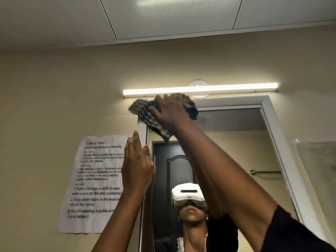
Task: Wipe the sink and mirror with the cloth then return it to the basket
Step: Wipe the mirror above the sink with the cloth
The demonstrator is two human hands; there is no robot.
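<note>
My right hand [171,111] presses a checked grey-and-white cloth [145,113] against the top left corner of the mirror [236,151], just under the light bar. The cloth is bunched under my palm and hangs out to the left and below. My left hand [137,166] is raised flat against the mirror's left frame edge, fingers together and pointing up, holding nothing. The mirror has a white frame and reflects a person wearing a white headset, plus a dark door. Sink and basket are out of view.
A lit white light bar [200,89] is mounted on the beige wall right above the mirror. A printed paper sheet [96,184] is taped to the wall left of the mirror. A clear plastic sheet [318,160] hangs at the right.
</note>
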